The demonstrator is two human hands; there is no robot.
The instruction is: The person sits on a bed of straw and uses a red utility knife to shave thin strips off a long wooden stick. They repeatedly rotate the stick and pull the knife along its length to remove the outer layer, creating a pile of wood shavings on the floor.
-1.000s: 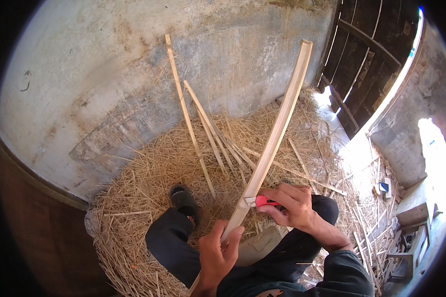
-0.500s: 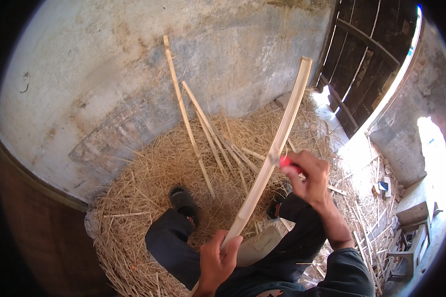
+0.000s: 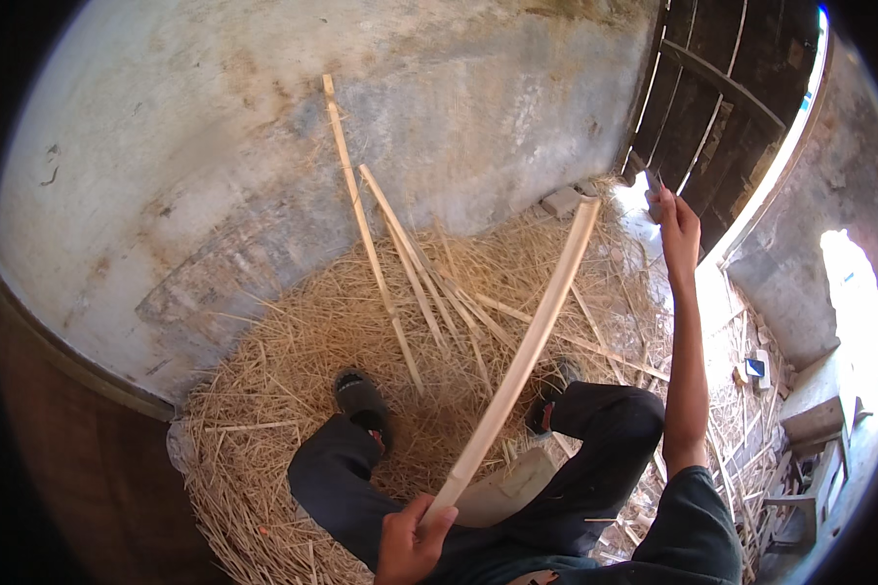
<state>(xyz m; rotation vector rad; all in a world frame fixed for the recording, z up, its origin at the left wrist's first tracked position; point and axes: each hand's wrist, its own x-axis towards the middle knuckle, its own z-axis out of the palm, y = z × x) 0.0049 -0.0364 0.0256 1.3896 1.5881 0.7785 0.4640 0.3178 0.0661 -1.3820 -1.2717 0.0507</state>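
My left hand grips the lower end of a long pale wooden strip, which slants up and to the right over my lap. My right hand is stretched far out, just past the strip's upper end and clear of it, and it is closed on a small knife whose blade points upward. My legs in dark trousers are folded beneath the strip. A pale curved piece lies on my lap under the strip.
Several thin wooden strips lean against the grey plastered wall. A heap of straw-like shavings covers the floor around my sandalled feet. A dark plank door stands at upper right, with cluttered ground beyond.
My right hand ran the knife up along the strip from near my left hand, passed its top end, and is now at full arm's reach. The strip tilted slightly lower.
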